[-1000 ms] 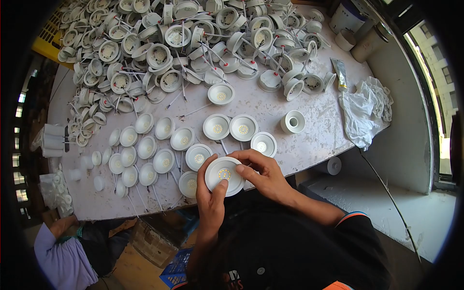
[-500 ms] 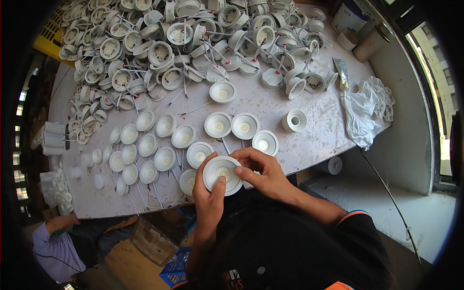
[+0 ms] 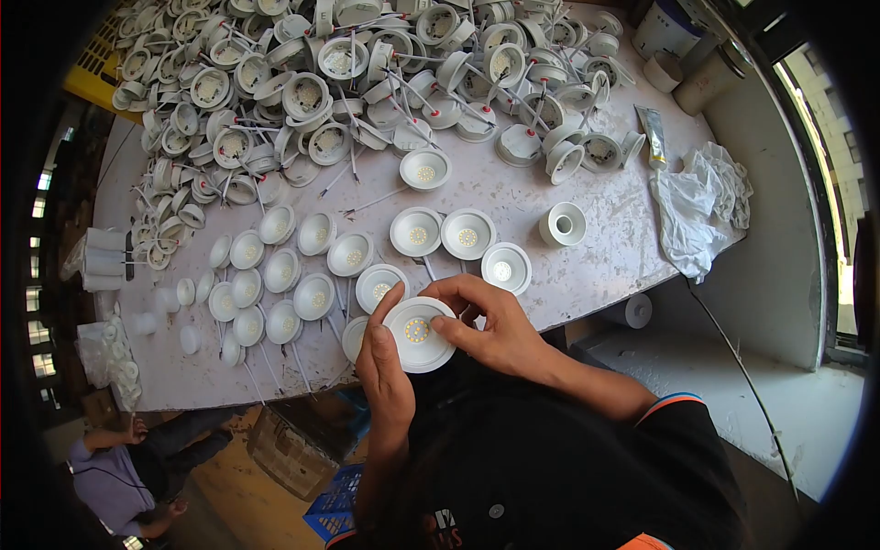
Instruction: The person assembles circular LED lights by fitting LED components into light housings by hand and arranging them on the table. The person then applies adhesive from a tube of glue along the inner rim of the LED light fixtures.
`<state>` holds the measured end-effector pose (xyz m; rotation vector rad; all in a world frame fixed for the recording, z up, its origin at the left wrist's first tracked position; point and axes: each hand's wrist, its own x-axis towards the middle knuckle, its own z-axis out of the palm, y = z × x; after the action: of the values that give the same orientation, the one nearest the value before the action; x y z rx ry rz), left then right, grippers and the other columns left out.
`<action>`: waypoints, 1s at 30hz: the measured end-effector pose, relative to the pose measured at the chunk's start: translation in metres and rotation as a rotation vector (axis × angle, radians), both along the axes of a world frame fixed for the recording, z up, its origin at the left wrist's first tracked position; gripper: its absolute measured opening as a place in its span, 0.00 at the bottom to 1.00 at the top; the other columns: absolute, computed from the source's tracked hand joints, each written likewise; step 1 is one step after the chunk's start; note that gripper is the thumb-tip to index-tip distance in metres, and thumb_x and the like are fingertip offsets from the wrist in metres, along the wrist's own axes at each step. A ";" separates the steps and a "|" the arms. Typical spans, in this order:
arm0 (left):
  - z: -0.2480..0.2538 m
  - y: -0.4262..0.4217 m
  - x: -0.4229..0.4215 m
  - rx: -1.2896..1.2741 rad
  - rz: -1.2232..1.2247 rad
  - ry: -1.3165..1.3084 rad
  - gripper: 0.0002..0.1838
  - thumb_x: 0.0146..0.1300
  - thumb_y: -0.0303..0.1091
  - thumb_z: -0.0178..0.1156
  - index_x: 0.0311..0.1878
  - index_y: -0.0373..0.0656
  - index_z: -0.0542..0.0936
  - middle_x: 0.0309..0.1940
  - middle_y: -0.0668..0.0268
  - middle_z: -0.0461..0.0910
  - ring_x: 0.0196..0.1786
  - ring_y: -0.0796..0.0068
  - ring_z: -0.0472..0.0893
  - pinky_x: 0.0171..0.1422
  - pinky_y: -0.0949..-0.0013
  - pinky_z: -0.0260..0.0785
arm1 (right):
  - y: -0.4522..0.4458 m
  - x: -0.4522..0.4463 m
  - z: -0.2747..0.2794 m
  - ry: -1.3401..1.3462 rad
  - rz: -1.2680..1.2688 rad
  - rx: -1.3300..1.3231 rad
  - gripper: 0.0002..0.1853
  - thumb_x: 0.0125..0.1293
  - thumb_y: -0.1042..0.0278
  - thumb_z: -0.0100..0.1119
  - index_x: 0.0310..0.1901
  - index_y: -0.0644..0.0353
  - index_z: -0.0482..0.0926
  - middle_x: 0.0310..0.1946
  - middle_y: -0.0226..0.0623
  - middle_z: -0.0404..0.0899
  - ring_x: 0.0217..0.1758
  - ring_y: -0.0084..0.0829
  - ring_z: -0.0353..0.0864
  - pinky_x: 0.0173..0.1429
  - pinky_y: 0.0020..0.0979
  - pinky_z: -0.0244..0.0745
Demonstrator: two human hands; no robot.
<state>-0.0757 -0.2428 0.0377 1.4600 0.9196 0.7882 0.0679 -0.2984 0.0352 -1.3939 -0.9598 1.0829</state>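
Observation:
A round white LED downlight (image 3: pixel 417 353) with a ring of yellow chips is between my hands at the table's near edge, its face toward me. My left hand (image 3: pixel 385 371) cradles its left side, fingers behind the rim and thumb upright along the edge. My right hand (image 3: pixel 490 323) grips the right rim, thumb on the front and fingers curled behind. Just beyond lie similar downlights, one with a lit-looking white centre (image 3: pixel 503 269) and one partly hidden by my left hand (image 3: pixel 355 337). A white hollow ring-shaped part (image 3: pixel 563 225) stands to the right.
Several finished-looking downlights (image 3: pixel 314 296) lie in rows at left with trailing wires. A big heap of white housings (image 3: pixel 302 96) covers the back. At right are a tube (image 3: pixel 652 137), a white cloth (image 3: pixel 687 211) and containers (image 3: pixel 666 41). Another person (image 3: pixel 115 477) is at lower left.
My left thumb has come off the downlight's inner face and moved to its left edge. The downlight has shifted slightly left. The other person at lower left has changed posture.

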 end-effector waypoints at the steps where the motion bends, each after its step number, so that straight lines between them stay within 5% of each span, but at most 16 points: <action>1: -0.001 0.000 -0.001 0.022 -0.007 0.014 0.31 0.74 0.48 0.29 0.61 0.30 0.68 0.57 0.52 0.71 0.57 0.65 0.72 0.61 0.66 0.63 | 0.000 0.000 0.001 0.002 0.000 0.000 0.17 0.58 0.68 0.60 0.49 0.62 0.75 0.32 0.32 0.72 0.33 0.22 0.70 0.34 0.25 0.66; 7: -0.001 0.000 -0.001 0.095 -0.041 0.049 0.30 0.74 0.48 0.30 0.60 0.29 0.68 0.56 0.52 0.72 0.56 0.65 0.73 0.59 0.66 0.65 | -0.003 -0.004 -0.001 0.003 -0.004 -0.037 0.16 0.58 0.70 0.59 0.49 0.62 0.76 0.37 0.28 0.75 0.32 0.16 0.67 0.37 0.21 0.66; 10: -0.003 0.000 -0.002 0.085 -0.053 0.049 0.30 0.74 0.48 0.30 0.60 0.30 0.68 0.56 0.52 0.71 0.56 0.65 0.73 0.59 0.66 0.65 | -0.003 -0.006 -0.004 0.007 -0.056 0.007 0.16 0.54 0.73 0.59 0.46 0.62 0.74 0.29 0.31 0.69 0.27 0.21 0.66 0.31 0.25 0.64; 15: 0.000 0.001 -0.001 -0.001 -0.044 0.020 0.30 0.74 0.49 0.30 0.60 0.31 0.68 0.57 0.53 0.71 0.56 0.66 0.73 0.60 0.66 0.64 | -0.001 0.004 -0.003 -0.089 -0.008 0.038 0.19 0.59 0.66 0.61 0.52 0.60 0.73 0.37 0.35 0.72 0.37 0.23 0.72 0.36 0.25 0.67; 20: -0.003 0.004 -0.010 -0.167 -0.045 -0.033 0.30 0.73 0.50 0.31 0.62 0.32 0.66 0.58 0.55 0.71 0.59 0.68 0.72 0.62 0.67 0.64 | 0.005 0.058 0.029 0.049 -0.269 0.208 0.18 0.65 0.63 0.55 0.53 0.63 0.74 0.49 0.36 0.75 0.50 0.27 0.74 0.53 0.28 0.68; 25: -0.005 0.003 -0.011 -0.245 -0.018 -0.125 0.29 0.73 0.48 0.32 0.64 0.32 0.63 0.56 0.54 0.71 0.58 0.68 0.73 0.62 0.67 0.64 | 0.004 0.098 0.072 0.009 -0.386 0.575 0.16 0.65 0.66 0.52 0.50 0.67 0.74 0.39 0.36 0.76 0.43 0.24 0.73 0.48 0.27 0.66; 27: -0.005 0.003 -0.010 -0.226 0.000 -0.128 0.29 0.73 0.47 0.32 0.64 0.31 0.62 0.53 0.53 0.73 0.56 0.68 0.75 0.61 0.67 0.65 | -0.001 0.100 0.079 -0.098 -0.336 0.619 0.16 0.68 0.65 0.46 0.52 0.66 0.71 0.35 0.34 0.69 0.38 0.26 0.67 0.46 0.29 0.64; 30: -0.006 0.004 -0.014 -0.164 -0.032 -0.065 0.27 0.73 0.45 0.34 0.65 0.32 0.62 0.56 0.53 0.71 0.59 0.68 0.72 0.63 0.67 0.62 | -0.003 0.093 0.100 -0.061 -0.286 0.789 0.17 0.64 0.65 0.52 0.49 0.70 0.73 0.28 0.31 0.69 0.32 0.21 0.67 0.41 0.27 0.67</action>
<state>-0.0894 -0.2389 0.0319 1.2961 0.8883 0.7153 0.1606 -0.3018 0.1351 -0.8658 -1.0362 0.3666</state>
